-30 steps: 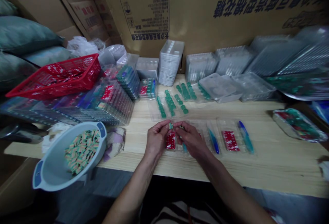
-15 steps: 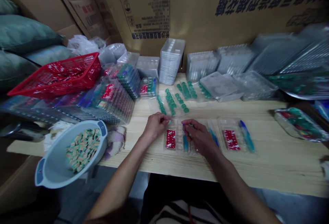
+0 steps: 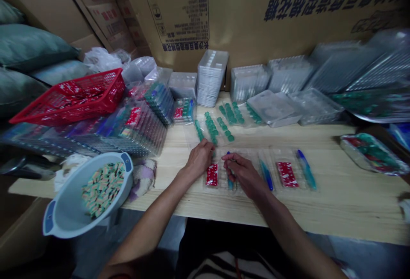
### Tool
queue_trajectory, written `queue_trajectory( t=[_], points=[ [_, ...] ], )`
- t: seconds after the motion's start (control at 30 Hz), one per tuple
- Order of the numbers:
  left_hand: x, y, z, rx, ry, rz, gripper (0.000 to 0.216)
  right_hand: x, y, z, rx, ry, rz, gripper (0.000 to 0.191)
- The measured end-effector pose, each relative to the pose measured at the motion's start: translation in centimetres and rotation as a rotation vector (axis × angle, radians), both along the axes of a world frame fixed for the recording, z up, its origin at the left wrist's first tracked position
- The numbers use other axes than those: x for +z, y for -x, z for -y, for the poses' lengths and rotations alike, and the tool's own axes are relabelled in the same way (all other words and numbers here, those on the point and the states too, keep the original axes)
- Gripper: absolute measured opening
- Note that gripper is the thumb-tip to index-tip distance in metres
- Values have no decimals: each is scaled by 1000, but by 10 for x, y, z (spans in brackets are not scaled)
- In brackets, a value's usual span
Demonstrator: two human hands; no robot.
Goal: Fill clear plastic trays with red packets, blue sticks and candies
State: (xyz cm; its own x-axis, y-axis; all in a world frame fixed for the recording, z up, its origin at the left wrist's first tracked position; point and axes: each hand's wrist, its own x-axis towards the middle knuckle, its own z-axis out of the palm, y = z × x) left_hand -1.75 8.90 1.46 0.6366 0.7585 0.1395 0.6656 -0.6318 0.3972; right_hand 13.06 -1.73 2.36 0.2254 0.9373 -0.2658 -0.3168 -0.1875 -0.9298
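Note:
My left hand point(image 3: 201, 158) is closed above the upper part of a clear plastic tray with a red patterned packet point(image 3: 212, 175) in it. Its fingertips are pinched, and what they hold, if anything, is hidden. Just to the right, my right hand point(image 3: 245, 172) has curled fingers over the neighbouring trays; I cannot make out anything in them. A blue pen point(image 3: 230, 181) shows beside its fingers, and another blue pen point(image 3: 266, 175) lies right of the hand. Farther right, a clear tray point(image 3: 271, 164) holds a red packet point(image 3: 287, 174) and a blue-green pen point(image 3: 306, 170).
Green jelly-like pieces point(image 3: 211, 127) lie in rows behind my hands. Stacked clear trays point(image 3: 212, 78) line the cardboard box. To the left are a red basket point(image 3: 117, 93) of packets, filled trays point(image 3: 149, 132) and a blue basin point(image 3: 60, 215) of small striped pieces. A foil tray point(image 3: 374, 153) sits right.
My left hand has moved slightly right, over the left tray's upper part. The right hand has shifted a little left, uncovering more of the blue pen beside it.

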Motion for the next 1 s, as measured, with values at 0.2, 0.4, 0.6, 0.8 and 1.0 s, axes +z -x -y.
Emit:
queue_trajectory(
  t=[0.2,0.4,0.6,0.8,1.0],
  points=[
    [14,3,11,-36,43,-22,30,9,-7,0,45,52,-435,52],
    [37,-7,33,-219,228,330,22,11,-4,-1,113,-42,-444,54],
    [21,-12,30,-81,476,569,9,5,-6,-1,71,-18,-422,52],
    [9,-10,22,133,884,912,30,5,-7,-1,92,-12,-320,43],
    [16,-14,30,149,1008,966,37,-2,-1,-8,38,-51,-46,35]
  ],
)
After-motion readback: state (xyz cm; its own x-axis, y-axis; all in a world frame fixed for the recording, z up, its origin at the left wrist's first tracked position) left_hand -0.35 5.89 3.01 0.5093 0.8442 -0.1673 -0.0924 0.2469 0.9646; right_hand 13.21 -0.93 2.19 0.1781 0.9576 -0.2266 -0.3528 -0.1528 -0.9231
